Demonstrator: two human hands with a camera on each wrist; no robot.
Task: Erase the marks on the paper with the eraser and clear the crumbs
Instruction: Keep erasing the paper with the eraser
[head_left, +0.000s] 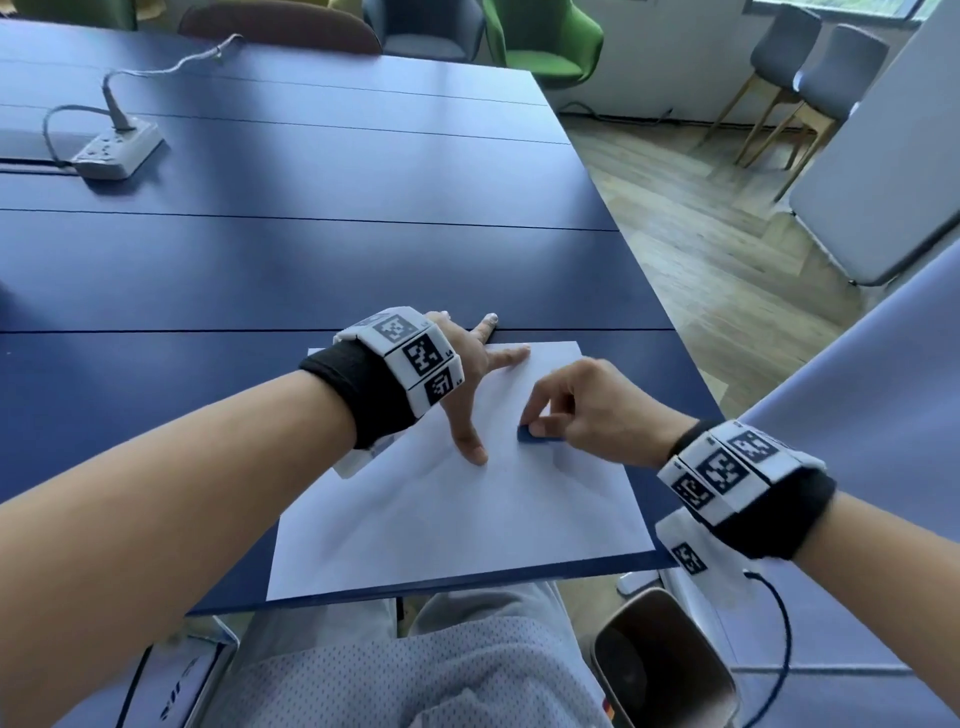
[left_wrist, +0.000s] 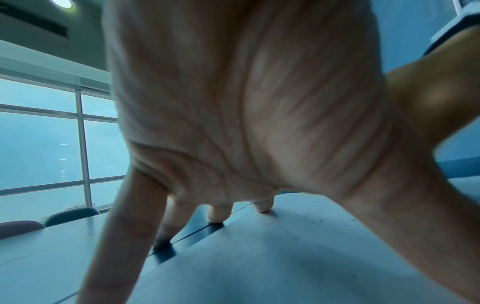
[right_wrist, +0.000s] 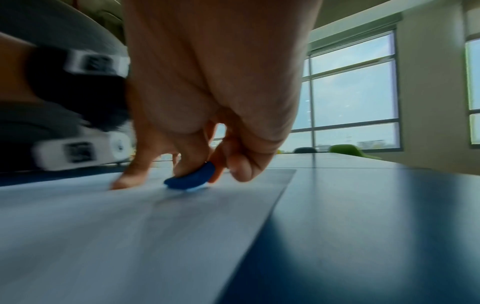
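Observation:
A white sheet of paper (head_left: 467, 509) lies on the blue table (head_left: 260, 260) near its front edge. My left hand (head_left: 475, 374) is spread flat, fingers straight, pressing the paper's upper part; its fingertips (left_wrist: 263, 206) touch the paper and table. My right hand (head_left: 571, 400) pinches a small blue eraser (head_left: 537, 435) between thumb and fingers, its lower edge on the paper just right of my left thumb. The eraser (right_wrist: 191, 179) looks blurred in the right wrist view. Fine dark crumbs (left_wrist: 309, 220) speckle the paper (left_wrist: 285, 257) by my left hand. No marks are readable on the sheet.
A white power strip (head_left: 117, 150) with its cable sits at the table's far left. Chairs, one green (head_left: 545, 47), stand beyond the far edge. The table's right edge (head_left: 670, 322) drops to a wooden floor. A brown chair seat (head_left: 660, 670) is beside my lap.

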